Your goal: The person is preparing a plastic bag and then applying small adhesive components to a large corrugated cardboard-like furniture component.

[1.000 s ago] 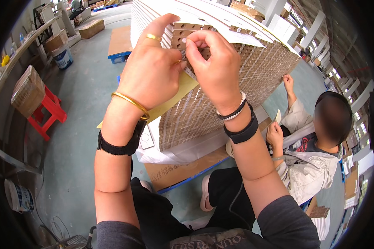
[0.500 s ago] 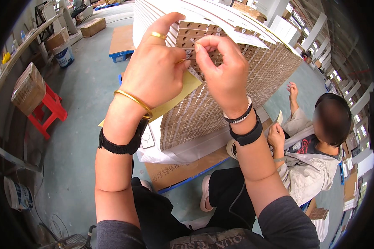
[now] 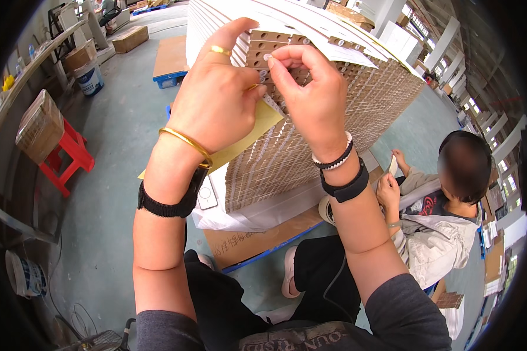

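A tall stack of white panels (image 3: pixel 334 117) stands before me, its brown edges showing rows of round holes, some covered by pale round dots. My left hand (image 3: pixel 216 102) is closed on a yellow sheet (image 3: pixel 255 131), apparently a sticker backing, which has pale dots along one edge. Its index finger stretches to the stack's top corner. Between thumb and index finger, my right hand (image 3: pixel 317 96) pinches a small pale round sticker (image 3: pixel 267 57) at the holed edges near that corner. A white paper (image 3: pixel 348 55) lies on top of the stack, beyond the right hand.
Beside the stack at right sits a co-worker (image 3: pixel 439 228) holding a small pale sheet (image 3: pixel 393 166). Under the stack is a cardboard-covered blue pallet (image 3: pixel 240 248). To the left, a red stool (image 3: pixel 70 155) carries a carton (image 3: pixel 40 126); a paint bucket (image 3: pixel 89 79) stands farther back.
My right hand has shifted slightly left with the sticker, closer to the holed edges. The left hand has hardly moved. The co-worker's raised hand has come down toward the small sheet.
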Available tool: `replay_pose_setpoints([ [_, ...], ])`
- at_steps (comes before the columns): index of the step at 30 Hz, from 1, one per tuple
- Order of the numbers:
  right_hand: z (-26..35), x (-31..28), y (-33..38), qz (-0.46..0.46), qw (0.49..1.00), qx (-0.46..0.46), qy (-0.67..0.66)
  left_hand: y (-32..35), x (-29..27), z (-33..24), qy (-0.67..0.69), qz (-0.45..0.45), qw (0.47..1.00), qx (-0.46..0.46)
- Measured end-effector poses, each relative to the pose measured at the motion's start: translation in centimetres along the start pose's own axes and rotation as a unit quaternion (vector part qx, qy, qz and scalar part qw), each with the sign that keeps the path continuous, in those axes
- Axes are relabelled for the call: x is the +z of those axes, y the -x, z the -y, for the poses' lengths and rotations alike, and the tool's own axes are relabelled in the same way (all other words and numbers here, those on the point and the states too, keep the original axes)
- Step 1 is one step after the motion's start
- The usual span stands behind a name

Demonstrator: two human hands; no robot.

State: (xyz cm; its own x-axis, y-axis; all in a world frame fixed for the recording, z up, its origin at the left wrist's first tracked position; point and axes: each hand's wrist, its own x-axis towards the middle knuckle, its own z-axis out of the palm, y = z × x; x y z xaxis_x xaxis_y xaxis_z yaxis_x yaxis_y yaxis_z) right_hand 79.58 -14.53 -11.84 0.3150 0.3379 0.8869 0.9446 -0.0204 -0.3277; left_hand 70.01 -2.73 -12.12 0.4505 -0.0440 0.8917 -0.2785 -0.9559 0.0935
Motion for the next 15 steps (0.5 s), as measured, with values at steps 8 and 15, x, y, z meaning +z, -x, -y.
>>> replay_pose_setpoints([
  [8,-0.29,-0.2,-0.14,-0.034,0.999,-0.016,0.025,0.02,-0.05,0.01,-0.002,0.005,1.0,-0.001],
  [15,0.26,-0.71,-0.49,0.01,1.0,0.0,-0.003,0.13,0.11,0.09,-0.004,0.0,1.0,-0.002],
])
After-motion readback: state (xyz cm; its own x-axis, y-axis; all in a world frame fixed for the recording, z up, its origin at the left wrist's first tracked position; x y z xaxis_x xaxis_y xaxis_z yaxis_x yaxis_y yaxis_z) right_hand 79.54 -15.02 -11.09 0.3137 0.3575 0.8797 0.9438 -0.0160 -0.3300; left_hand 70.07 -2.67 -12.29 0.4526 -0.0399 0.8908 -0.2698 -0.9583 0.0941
